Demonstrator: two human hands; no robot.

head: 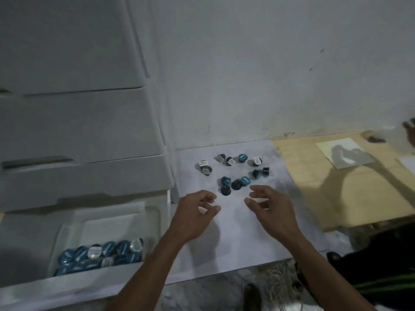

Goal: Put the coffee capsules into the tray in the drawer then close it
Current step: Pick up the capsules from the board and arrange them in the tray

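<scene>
Hovering: both hands (233,209) empty | capsules (233,171) scattered, foil tops facing assorted ways

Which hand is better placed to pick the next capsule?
Probably the right hand: its fingers hover just beside the nearest small round teal-lidded coffee capsule. The left hand sits farther back.

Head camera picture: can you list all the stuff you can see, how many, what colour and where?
Loose coffee capsules: about thirteen, blue, black and white-topped, scattered on the white sheet.
Capsules in tray: a dozen or more, mostly blue, some white, front of the tray.
Tray: one, white, inside the open bottom drawer.
Drawer unit: one, white, left, upper drawers closed.
White sheet: one, under the loose capsules.
Cardboard: one, tan, right.
Paper: one, pale, on the cardboard.
Left hand: empty, near the capsules.
Right hand: empty, near the capsules.
</scene>
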